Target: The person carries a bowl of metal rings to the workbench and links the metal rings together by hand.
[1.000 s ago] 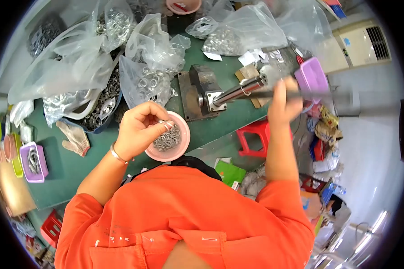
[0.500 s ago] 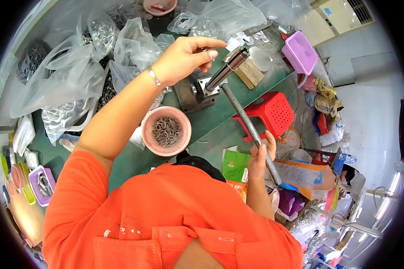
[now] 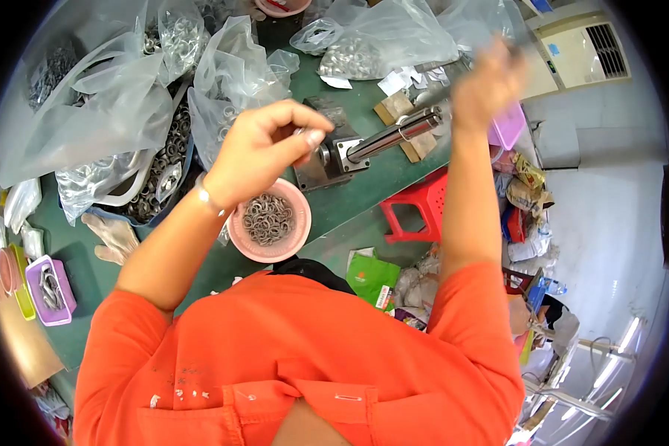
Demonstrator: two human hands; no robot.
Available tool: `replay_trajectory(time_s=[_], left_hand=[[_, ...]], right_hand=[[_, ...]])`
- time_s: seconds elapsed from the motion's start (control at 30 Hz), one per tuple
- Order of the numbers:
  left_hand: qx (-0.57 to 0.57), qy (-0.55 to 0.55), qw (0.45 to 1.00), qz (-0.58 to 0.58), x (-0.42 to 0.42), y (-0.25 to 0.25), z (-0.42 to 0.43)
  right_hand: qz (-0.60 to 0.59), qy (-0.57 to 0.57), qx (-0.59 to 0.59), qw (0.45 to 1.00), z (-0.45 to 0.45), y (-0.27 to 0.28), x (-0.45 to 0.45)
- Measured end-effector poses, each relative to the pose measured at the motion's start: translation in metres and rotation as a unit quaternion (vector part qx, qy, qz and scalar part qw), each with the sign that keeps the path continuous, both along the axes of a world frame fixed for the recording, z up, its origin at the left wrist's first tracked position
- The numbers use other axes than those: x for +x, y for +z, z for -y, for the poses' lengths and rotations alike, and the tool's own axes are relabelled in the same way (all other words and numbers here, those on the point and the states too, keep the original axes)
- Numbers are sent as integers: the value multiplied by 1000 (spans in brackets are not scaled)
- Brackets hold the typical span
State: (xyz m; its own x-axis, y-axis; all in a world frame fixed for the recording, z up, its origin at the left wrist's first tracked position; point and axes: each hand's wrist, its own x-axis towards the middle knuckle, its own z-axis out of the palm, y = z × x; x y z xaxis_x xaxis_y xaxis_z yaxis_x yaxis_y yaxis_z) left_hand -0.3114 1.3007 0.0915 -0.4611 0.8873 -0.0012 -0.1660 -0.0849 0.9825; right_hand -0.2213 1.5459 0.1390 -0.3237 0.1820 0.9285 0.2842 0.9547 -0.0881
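Note:
My left hand is closed, thumb and forefinger curled towards each other, over the pink bowl's far side. A small shiny bit shows at its fingertips, too small to name. Smeared by motion, my right hand is raised at the upper right, wrapped round a blurred metal bar. Between the hands, a polished steel rod sticks out from a dark metal block fixture, with a thin metal ring around it near the outer end. Several small grey rings lie in the pink bowl.
Plastic bags of metal parts crowd the left of the green table. A wooden block lies behind the rod. A red stool stands beside the table's edge. A glove and a purple basket are on the left.
My right hand has swung from low at the right to the upper right with the bar. My left hand has drawn back from the rod's end, towards the bowl. The view has shifted slightly.

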Motion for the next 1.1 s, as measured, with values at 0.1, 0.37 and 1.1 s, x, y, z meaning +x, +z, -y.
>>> replay_trajectory(time_s=[0.1,0.37,1.1], left_hand=[[21,34,999,-32,5,-7,24],[-25,65,997,-34,13,-15,53],[23,-32,998,46,28,-20,26]], right_hand=[[111,53,-223,967,-20,-25,-89],[343,118,-383,850,-73,-137,-137],[-161,57,-758,629,191,-143,199]])
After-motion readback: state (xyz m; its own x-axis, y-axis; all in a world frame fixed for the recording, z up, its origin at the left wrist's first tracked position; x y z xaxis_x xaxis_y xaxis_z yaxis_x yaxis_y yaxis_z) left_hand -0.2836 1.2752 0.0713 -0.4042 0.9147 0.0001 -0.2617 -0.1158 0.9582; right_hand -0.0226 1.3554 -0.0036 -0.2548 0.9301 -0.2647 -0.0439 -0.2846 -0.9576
